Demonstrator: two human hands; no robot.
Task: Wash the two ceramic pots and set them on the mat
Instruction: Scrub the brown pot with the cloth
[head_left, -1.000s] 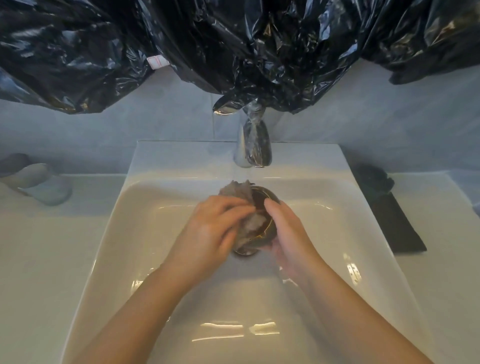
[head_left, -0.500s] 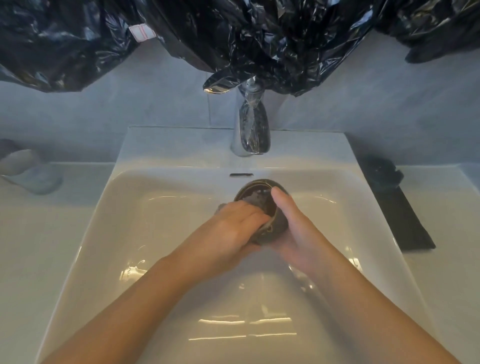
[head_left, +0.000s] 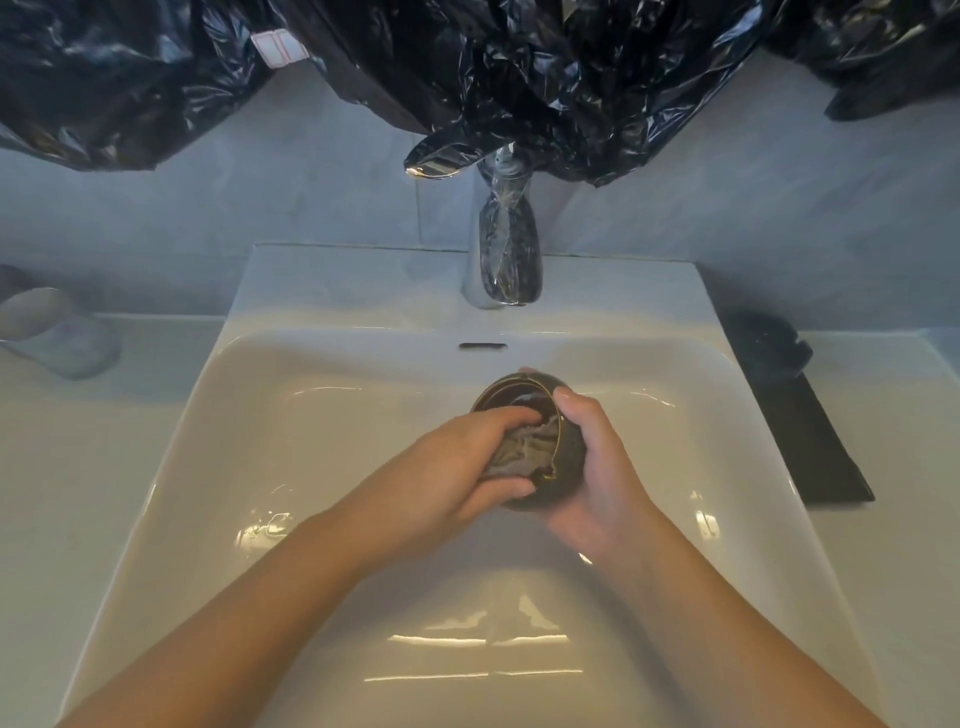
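Observation:
A dark ceramic pot (head_left: 511, 397) with a thin gold rim is held over the white sink basin (head_left: 322, 467), its mouth facing up and toward me. My right hand (head_left: 597, 467) grips the pot's outer wall from the right. My left hand (head_left: 457, 462) pinches a grey cloth (head_left: 522, 452) and presses it against the pot's inner wall at the near rim. A black mat (head_left: 821, 457) lies on the counter to the right of the sink, with a second dark object (head_left: 769, 343) on its far end, too dim to make out.
A chrome faucet (head_left: 501, 260) wrapped in black plastic stands behind the basin. Black plastic sheeting (head_left: 519, 67) hangs over the wall above. A pale soap dish (head_left: 57, 332) sits on the left counter. An overflow slot (head_left: 482, 345) marks the basin's back wall.
The pot has tilted so its mouth shows more. My left hand moved the cloth from over the rim top down to the near inside edge. The view shifted slightly downward.

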